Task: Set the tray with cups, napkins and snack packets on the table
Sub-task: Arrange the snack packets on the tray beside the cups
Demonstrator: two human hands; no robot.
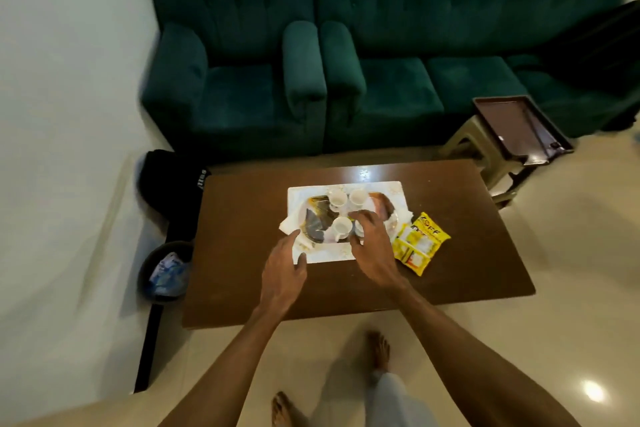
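Note:
A white rectangular tray (pixel 394 191) lies on the brown table (pixel 450 270). It carries several small white cups (pixel 337 199) and a dark snack packet (pixel 316 227). A white napkin (pixel 289 222) pokes out at the tray's left edge. Yellow snack packets (pixel 420 242) lie on the table just right of the tray. My left hand (pixel 284 270) hovers over the tray's near left corner with fingers relaxed and nothing in it. My right hand (pixel 372 246) reaches onto the tray with curled fingers around a cup at the near right; the cup is mostly hidden.
A green armchair (pixel 239 87) and a green sofa (pixel 450 62) stand behind the table. A stool (pixel 485 149) with a dark empty tray (pixel 519 125) is at the back right. A black bin (pixel 166 270) and a black bag (pixel 173 184) sit to the left.

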